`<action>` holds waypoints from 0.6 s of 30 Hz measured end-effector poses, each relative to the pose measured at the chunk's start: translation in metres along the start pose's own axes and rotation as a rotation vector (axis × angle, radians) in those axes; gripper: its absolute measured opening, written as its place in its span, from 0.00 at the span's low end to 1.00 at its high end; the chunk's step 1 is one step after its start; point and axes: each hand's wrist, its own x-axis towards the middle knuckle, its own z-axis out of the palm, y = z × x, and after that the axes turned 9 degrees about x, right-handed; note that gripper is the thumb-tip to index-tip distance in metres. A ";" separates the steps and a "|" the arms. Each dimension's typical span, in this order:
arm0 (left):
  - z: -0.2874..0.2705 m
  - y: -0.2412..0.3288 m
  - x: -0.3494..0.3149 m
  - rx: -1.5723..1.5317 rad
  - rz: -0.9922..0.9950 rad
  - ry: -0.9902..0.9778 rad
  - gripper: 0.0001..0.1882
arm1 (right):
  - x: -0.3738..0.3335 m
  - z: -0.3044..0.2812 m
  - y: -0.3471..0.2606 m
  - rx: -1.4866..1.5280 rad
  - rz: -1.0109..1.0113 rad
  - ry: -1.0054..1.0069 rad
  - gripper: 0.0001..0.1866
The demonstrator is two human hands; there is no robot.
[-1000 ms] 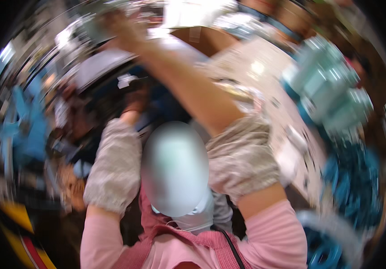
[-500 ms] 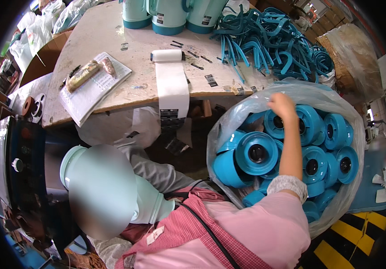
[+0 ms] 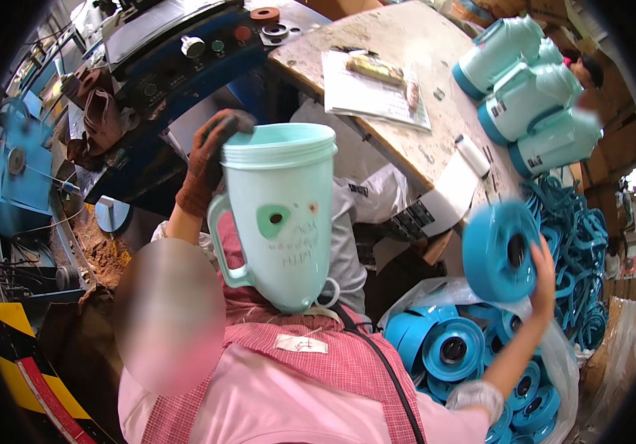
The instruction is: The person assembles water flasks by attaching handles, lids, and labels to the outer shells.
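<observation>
A mint-green jug shell [image 3: 281, 222] stands before my chest with its wide threaded end up and its handle to the left. My left hand [image 3: 211, 152], in a rust-brown glove, is closed on the rim at the upper left. Its fingertips are partly smeared. My right hand [image 3: 544, 277] is bare and grips a round blue jug base [image 3: 499, 251] with a black centre, by its right edge. This base is held above a clear plastic bag [image 3: 568, 370] with several like blue bases [image 3: 453, 349] in it.
Several mint jugs [image 3: 529, 107] stand on the worn table [image 3: 303, 55]. A notebook [image 3: 377, 107], a label roll [image 3: 473, 155] and a heap of teal strips [image 3: 580, 251] lie there too. To the left is a dark blue machine [image 3: 170, 81] with knobs.
My right hand has come out of the bag with a blue base. The jug has gone from lying tilted to upright, and the left hand now shows at its rim. The view has turned left.
</observation>
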 end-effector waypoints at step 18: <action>-0.017 0.050 0.014 0.220 0.362 -0.207 0.62 | 0.133 0.402 -0.083 0.928 -0.665 -0.452 0.31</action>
